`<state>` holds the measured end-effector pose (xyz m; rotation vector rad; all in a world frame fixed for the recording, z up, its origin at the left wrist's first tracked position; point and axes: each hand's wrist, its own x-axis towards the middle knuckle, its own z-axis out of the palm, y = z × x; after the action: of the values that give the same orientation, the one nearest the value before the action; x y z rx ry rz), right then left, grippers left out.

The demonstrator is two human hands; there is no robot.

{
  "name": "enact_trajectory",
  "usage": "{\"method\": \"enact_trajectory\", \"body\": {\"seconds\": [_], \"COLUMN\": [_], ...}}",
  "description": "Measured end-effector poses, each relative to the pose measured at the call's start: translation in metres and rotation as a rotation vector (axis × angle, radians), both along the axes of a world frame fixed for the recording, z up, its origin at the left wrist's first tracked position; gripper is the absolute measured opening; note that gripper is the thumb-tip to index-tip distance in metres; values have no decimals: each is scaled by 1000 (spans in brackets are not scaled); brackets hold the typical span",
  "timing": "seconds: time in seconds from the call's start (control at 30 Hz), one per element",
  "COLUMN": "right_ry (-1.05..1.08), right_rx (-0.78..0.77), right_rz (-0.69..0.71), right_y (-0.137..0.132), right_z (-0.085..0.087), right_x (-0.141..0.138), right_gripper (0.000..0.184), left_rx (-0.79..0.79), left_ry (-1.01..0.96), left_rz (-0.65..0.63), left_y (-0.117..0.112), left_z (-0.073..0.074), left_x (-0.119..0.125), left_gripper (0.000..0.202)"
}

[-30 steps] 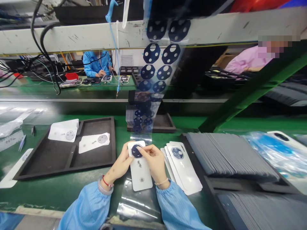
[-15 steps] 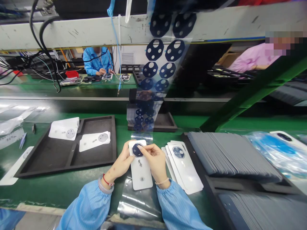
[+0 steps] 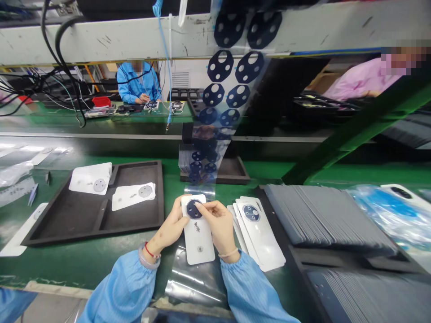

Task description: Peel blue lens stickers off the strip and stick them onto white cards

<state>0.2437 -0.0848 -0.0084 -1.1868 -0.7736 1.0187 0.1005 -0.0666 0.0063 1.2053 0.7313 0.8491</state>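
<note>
Left hand [image 3: 172, 224] holds white panel [image 3: 199, 240], between the hands, by its left edge; right hand [image 3: 219, 223] narrow, fingertips at panel's dark patch [image 3: 192, 211], grip unclear; stacked panels [image 3: 264, 244] just right, black tray [image 3: 134, 220] left, green desk [image 3: 84, 267] beneath.

Bright scene; glare on clear film [image 3: 188, 287] (white streaks); frame edges stretched, soft.

White phone back [image 3: 199, 238]: dark characters [image 3: 197, 227] just below the fingers [image 3: 205, 213], illegible; round emblem [image 3: 200, 249] farther below | left stack [image 3: 85, 176], left of fingers: faint print, illegible | other lettering: none readable
</note>
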Motion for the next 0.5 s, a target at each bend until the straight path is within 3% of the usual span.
{"method": "enact_trajectory", "body": {"seconds": [0.5], "right_ry": [-97], "right_rx": [-1], "right_rz": [-29], "right_y": [0], "right_z": [-4], "right_x": [0], "right_gripper": [30], "left_rx": [-10], "left_ry": [27], "left_rz": [0], "left_y": [-1], "left_z": [3], "left_x": [0], "left_gripper": [54]}}
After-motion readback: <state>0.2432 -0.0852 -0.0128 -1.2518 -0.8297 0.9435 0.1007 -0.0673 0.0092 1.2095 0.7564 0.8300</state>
